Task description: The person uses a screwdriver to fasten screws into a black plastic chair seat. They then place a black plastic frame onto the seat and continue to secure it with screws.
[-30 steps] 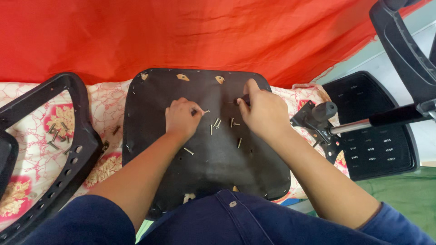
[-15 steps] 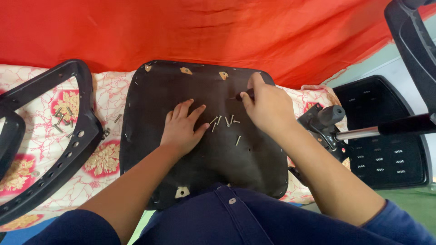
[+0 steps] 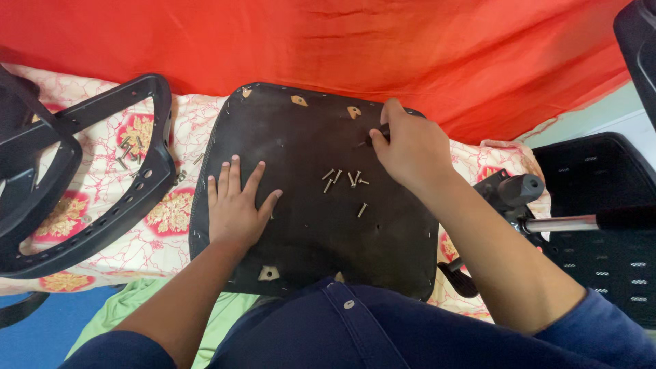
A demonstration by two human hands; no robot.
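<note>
A black, fabric-covered chair seat base (image 3: 307, 225), turned underside up, is laid across the lap, its far edge resting on a floral patterned cloth (image 3: 171, 212). Tan patches are seen near its corners, and small metal screws (image 3: 345, 180) are scattered at its middle. The left hand (image 3: 236, 208) is pressed flat and open on it; the right hand (image 3: 410, 150) is closed around a small dark tool (image 3: 378, 136) near the far edge.

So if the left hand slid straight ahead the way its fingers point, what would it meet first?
The left hand lies flat on the black seat underside, fingers pointing toward the far edge. That stretch of panel looks free; first would likely be a tan patch by the far rim.
</note>
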